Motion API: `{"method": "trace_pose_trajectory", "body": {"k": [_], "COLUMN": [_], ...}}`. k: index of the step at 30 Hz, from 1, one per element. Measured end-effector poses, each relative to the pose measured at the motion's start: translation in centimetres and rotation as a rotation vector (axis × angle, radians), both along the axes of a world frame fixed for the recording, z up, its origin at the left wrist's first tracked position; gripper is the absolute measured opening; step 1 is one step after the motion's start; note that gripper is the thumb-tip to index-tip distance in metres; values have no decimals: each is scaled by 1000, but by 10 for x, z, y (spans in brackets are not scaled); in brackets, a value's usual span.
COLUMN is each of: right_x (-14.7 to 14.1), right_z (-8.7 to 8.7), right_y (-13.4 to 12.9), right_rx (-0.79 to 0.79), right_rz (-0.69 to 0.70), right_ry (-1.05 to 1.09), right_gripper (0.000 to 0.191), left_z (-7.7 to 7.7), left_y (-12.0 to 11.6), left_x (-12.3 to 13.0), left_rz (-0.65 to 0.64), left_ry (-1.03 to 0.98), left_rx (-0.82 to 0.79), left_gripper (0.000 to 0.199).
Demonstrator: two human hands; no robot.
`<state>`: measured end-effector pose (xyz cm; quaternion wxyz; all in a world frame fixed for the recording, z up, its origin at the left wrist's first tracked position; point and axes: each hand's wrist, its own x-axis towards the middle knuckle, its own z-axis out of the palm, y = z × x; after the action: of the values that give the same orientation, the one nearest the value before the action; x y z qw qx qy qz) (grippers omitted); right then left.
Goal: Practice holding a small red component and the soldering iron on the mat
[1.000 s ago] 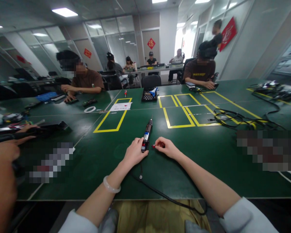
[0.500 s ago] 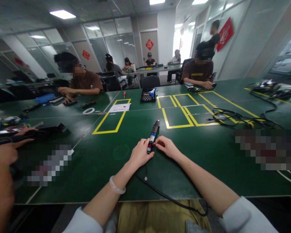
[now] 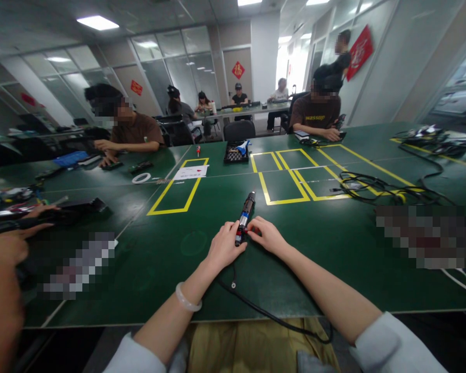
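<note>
On the green table in front of me lies a slender black electric screwdriver [image 3: 247, 208], its casing open over blue, silver and red inner parts and its metal tip pointing away. My left hand [image 3: 226, 243] is closed around its rear end from the left, hiding part of it. From the right, my right hand [image 3: 266, 234] brings thumb and forefinger together at a small red part [image 3: 245, 231] on the tool's side. A black cord [image 3: 256, 309] runs from under my left hand over the table edge, and a small metal ring [image 3: 233, 285] hangs beside it.
Yellow tape [image 3: 171, 211] marks rectangles on the table. Beyond are a paper sheet [image 3: 191, 172], a black tray [image 3: 236, 152] and a roll of white tape [image 3: 141, 178]. Tangled cables [image 3: 367, 184] lie right. A co-worker's arm [image 3: 3, 254] reaches in at left; other people sit across.
Both hands stay at the screwdriver with almost the same grip. The right fingers shift very slightly at the red part, and the view tilts a little.
</note>
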<state>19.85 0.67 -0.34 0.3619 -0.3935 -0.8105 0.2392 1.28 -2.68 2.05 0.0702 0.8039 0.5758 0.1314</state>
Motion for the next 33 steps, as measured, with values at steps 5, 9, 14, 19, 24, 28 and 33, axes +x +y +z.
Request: {"method": "trace_pose_trajectory", "body": {"k": [5,9,14,19,24,28,33], "right_x": [1,1,-1,-2,-3,-2,-1], "right_z": [2,3,1,-2,-3,-2,1], "right_y": [0,-2,-3,-2,-2,-3,-5], "right_rx": [9,20,17,14,-19,2,3], "right_rz": [12,30,85,82,67,54,43], "right_ry": [5,12,-41,-50,-35,-36,-43], "right_gripper": [4,4,5,4,5,10,14], "left_z": [1,0,-1,-1,-2,-2,-2], "left_y": [-1,-1,-1,-1,-1,0,4], "left_x": [0,0,0,0,1,5,12], "left_rz": [11,13,2,5,11,23,50], "left_ry": [5,7,1,3,30,89,172], "left_rx": [-11,-8,-5,-10,18,60,104], "left_gripper": [67,66,66,65,67,64,61]}}
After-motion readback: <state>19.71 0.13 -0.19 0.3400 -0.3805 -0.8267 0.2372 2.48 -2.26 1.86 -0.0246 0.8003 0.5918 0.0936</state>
